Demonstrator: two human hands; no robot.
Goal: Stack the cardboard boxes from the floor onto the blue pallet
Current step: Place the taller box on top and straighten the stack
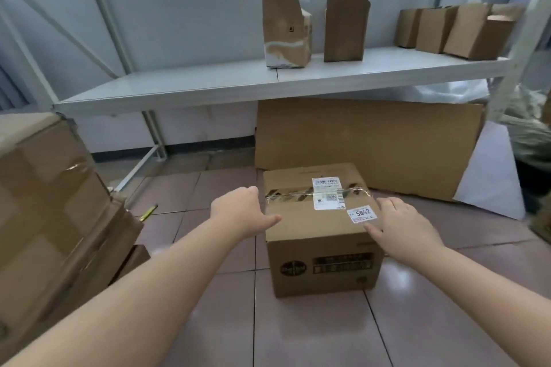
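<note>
A taped cardboard box [301,226] with white shipping labels and a "5842" sticker stands on the tiled floor in the middle of the view. My left hand [241,211] is at its upper left edge, fingers apart, thumb over the top. My right hand [402,226] is at its upper right edge, fingers spread, thumb on the top near the sticker. Neither hand has closed on the box. A stack of cardboard boxes [53,205] rises at the left. The blue pallet is not in view.
A white metal shelf [208,89] crosses the back, carrying several small upright cardboard boxes [286,29]. A large flattened cardboard sheet [366,143] leans under the shelf behind the box. A yellow pen-like object [148,213] lies on the floor at left.
</note>
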